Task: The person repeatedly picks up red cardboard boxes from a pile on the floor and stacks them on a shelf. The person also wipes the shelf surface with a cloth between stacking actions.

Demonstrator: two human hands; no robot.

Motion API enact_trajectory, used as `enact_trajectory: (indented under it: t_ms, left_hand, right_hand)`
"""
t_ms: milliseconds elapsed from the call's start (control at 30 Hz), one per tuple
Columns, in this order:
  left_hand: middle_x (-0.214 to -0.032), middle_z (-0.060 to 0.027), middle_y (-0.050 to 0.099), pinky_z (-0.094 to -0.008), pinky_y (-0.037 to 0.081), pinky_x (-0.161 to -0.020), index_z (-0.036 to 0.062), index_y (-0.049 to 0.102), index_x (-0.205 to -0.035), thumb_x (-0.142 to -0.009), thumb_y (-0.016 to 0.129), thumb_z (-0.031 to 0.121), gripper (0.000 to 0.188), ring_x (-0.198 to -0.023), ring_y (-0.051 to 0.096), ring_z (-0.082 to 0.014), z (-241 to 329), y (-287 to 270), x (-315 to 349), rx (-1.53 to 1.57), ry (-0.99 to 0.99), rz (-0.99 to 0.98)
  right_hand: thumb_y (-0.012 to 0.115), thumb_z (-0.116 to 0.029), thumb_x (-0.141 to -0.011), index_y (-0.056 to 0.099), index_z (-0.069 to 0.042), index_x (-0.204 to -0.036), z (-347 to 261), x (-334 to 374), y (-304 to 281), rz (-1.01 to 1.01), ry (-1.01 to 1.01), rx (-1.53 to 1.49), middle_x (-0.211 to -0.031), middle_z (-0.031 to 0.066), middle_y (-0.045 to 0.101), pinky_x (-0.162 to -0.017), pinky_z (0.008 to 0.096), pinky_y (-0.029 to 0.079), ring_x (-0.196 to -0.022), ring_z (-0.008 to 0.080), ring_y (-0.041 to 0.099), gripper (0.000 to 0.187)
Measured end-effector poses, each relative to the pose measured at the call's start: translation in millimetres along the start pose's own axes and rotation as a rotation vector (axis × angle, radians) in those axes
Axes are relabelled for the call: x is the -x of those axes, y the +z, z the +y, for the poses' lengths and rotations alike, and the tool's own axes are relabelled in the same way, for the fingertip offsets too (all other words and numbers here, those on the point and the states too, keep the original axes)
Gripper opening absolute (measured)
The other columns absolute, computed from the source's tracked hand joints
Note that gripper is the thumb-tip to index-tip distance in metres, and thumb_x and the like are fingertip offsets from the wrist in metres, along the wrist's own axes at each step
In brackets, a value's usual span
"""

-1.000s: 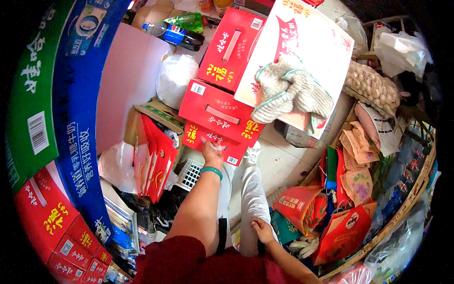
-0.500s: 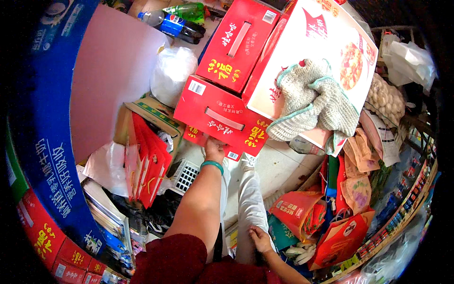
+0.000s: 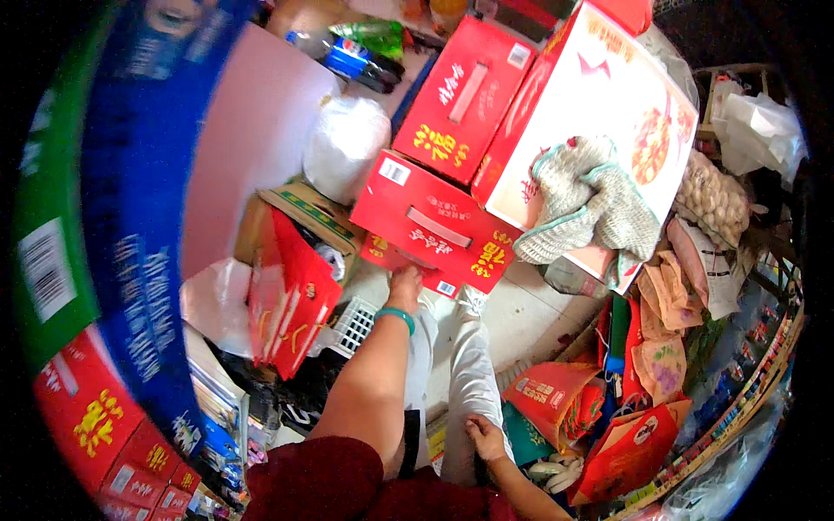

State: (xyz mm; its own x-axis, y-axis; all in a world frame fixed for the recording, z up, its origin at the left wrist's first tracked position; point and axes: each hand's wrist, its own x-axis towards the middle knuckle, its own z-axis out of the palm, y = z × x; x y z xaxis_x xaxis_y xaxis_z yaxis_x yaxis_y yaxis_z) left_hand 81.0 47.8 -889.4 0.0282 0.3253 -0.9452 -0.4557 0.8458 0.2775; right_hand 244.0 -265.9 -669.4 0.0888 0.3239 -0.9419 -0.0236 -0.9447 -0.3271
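Our left hand [image 3: 405,280] grips the red cardboard gift box [image 3: 434,227], fingers clamped underneath; it could tip, dragging down the grey knitted gloves [image 3: 589,208]. Our right hand [image 3: 483,434] rests with loose fingers on a white trouser leg [image 3: 469,382].

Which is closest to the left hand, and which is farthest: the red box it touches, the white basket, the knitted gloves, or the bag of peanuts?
From the left hand, head view:
1. Red box, touching, just above.
2. White basket, just lower left.
3. Knitted gloves, upper right, on the big white-and-red box.
4. Bag of peanuts, far right.
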Motion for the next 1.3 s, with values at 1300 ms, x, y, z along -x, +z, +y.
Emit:
enact_trajectory:
  t_ms: [1300]
  left_hand:
    - [-0.096,-0.0072,0.061,-0.0268,0.047,-0.078,0.0012,0.055,-0.101,-0.09,0.054,0.007,0.013,-0.088,0.058,-0.0136,191.2,-89.6,753.3,0.016,1.854,0.851]
  right_hand:
    - [0.057,-0.011,-0.088,0.053,0.002,-0.116,-502.0,350.5,125.4,-0.557,-1.716,0.459,-0.104,0.0135,0.06,-0.08,0.0292,0.047,-0.094,0.02,0.06,0.031]
